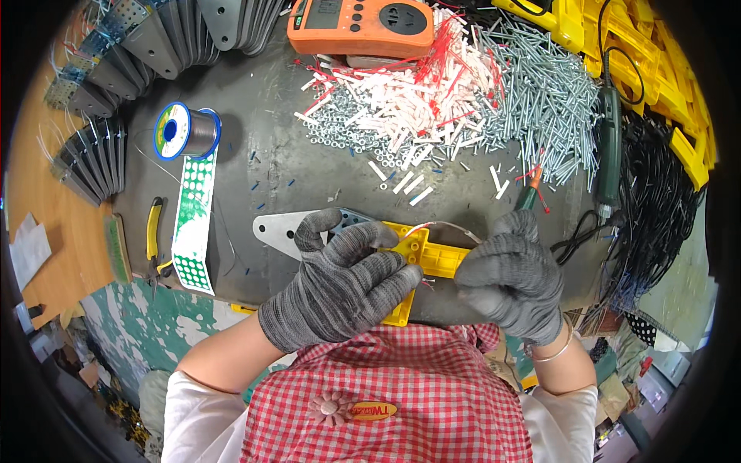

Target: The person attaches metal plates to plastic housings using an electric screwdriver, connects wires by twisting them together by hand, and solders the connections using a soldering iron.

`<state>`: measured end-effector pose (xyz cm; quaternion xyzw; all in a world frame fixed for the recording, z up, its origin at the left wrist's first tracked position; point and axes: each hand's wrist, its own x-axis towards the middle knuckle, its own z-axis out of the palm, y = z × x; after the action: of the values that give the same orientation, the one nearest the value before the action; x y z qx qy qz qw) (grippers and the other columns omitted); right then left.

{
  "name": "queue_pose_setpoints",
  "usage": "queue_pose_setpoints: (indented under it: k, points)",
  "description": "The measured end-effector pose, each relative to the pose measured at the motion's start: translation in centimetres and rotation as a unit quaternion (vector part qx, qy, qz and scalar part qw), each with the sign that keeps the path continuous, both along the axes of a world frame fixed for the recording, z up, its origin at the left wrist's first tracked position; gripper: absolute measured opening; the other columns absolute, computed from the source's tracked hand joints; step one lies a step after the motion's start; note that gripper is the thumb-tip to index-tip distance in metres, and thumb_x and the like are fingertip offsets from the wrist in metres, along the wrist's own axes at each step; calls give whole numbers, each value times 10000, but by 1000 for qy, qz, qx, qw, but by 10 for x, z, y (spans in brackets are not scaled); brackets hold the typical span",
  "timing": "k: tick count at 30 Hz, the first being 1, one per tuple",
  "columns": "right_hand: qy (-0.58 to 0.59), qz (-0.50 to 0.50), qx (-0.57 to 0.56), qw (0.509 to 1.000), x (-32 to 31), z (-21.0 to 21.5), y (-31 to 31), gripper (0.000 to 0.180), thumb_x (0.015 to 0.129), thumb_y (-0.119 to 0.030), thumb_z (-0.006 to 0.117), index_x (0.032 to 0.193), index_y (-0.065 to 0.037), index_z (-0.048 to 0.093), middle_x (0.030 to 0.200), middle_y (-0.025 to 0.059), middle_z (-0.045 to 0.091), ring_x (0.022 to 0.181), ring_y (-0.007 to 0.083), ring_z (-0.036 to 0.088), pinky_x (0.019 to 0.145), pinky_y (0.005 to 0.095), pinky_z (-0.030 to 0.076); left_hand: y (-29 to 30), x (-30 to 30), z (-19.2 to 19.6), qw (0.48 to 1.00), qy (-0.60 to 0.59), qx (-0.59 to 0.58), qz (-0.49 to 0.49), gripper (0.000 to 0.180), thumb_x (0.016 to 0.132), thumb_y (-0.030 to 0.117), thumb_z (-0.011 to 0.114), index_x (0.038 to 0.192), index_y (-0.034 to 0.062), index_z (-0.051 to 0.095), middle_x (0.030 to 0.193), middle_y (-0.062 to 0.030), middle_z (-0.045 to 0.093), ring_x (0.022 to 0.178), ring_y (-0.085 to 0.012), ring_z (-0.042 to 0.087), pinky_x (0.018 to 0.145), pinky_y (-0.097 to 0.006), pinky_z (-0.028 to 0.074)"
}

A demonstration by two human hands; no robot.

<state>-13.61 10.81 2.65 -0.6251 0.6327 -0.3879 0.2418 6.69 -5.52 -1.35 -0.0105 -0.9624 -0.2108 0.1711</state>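
Note:
My left hand [340, 285], in a grey knit glove, is closed over a yellow plastic housing [440, 261], its fingers pressing on the wider end. Under the same hand lies a grey tapered plate with holes [274, 231], partly covered. A thin light-coloured wire [451, 224] arcs above the housing towards my right hand [513, 282]. That hand, gloved too, is closed at the housing's right end; what its fingers hold is hidden. Directly beyond it, a green handle with an orange end [532, 189] sticks out; whether the hand grips it cannot be told.
Piles of screws [548, 100], nuts [340, 127] and white sleeves [401, 100] lie behind an orange multimeter [363, 27]'s front. Left are a solder spool [181, 131], green-dotted strip [197, 208] and yellow-handled pliers [154, 228]. Black cables [652, 208] and yellow housings [648, 62] crowd the right.

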Motion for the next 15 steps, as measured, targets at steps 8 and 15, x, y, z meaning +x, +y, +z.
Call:
queue_pose_setpoints:
  k: [8,15]
  points:
    - [103,-7,-30,994,19,-10,-8,249,696,-201,766,910,-123,666,811,20,603,734,238,554,776,422,416,-2,-2,0,999,28,16,10,319,678,262,722,996,263,691,913,59,660,998,-213,579,1032,-535,241]
    - [141,11,1,990,24,-16,-8,212,733,-147,729,932,-108,669,813,44,594,747,266,542,772,420,421,1,-5,5,998,26,56,14,200,739,234,678,932,198,716,949,4,696,989,-225,626,900,-593,323]
